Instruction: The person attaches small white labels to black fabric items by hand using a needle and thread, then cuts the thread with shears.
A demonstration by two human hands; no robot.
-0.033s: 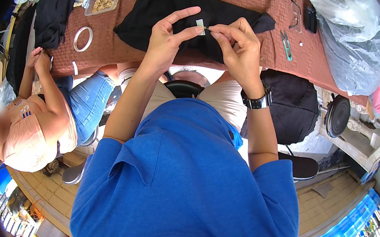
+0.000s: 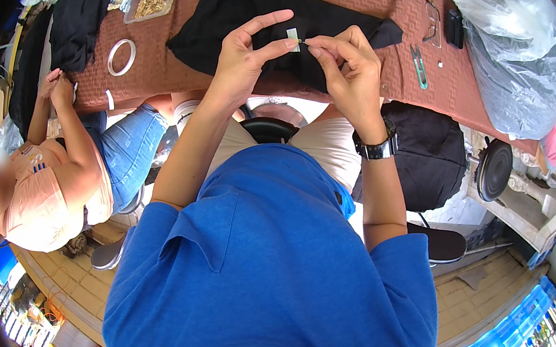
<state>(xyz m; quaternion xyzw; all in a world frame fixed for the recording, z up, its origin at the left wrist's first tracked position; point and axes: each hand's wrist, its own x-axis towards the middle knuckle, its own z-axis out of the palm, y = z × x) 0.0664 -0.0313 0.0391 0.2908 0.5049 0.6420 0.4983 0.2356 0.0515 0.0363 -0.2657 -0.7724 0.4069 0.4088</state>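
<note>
A small pale tag (image 2: 292,34) shows over a black garment (image 2: 240,22) spread on the table. My left hand (image 2: 244,50) has its thumb tip against this tag, while its index finger stretches out above; the fingers beneath are hidden. Close by on the right, my right hand (image 2: 352,62) pinches a tiny dark, pin-like thing (image 2: 304,42) between thumb and index finger. It reaches toward the tag and my left thumb. Its exact kind is too small to make out.
The brown-covered table (image 2: 145,79) also bears a clear box (image 2: 152,5) of small gold pieces, a white ring (image 2: 121,57), green thread snips (image 2: 419,67), glasses (image 2: 433,23) and a large plastic bag (image 2: 517,63). At left sits another person (image 2: 60,190), hands near dark cloth (image 2: 88,8).
</note>
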